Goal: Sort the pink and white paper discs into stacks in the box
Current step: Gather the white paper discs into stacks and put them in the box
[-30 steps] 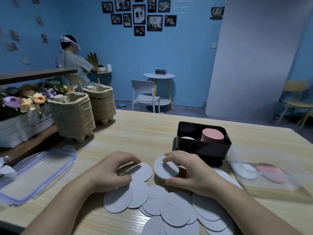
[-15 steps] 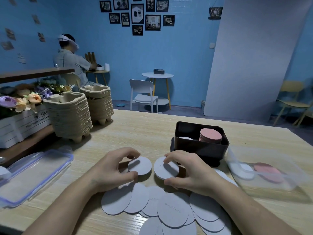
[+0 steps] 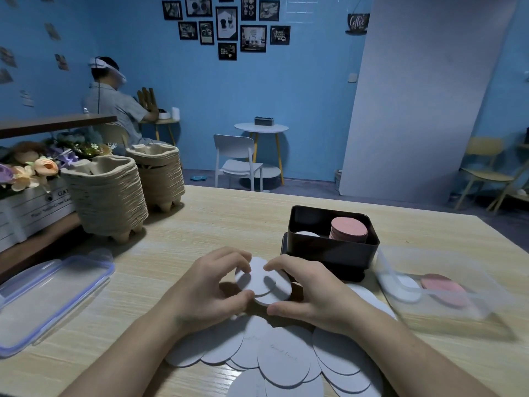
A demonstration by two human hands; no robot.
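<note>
Two overlapping white discs (image 3: 259,279) pinched between left hand (image 3: 211,285) and right hand (image 3: 310,295); loose discs (image 3: 283,359) beneath both wrists; black box (image 3: 329,253), pink stack (image 3: 349,229) inside, beyond right hand.

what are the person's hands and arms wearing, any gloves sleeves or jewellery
Nothing is visible. The left hand and right hand have no gloves, rings or watch, and both forearms are bare, with no sleeve in the frame.
</note>
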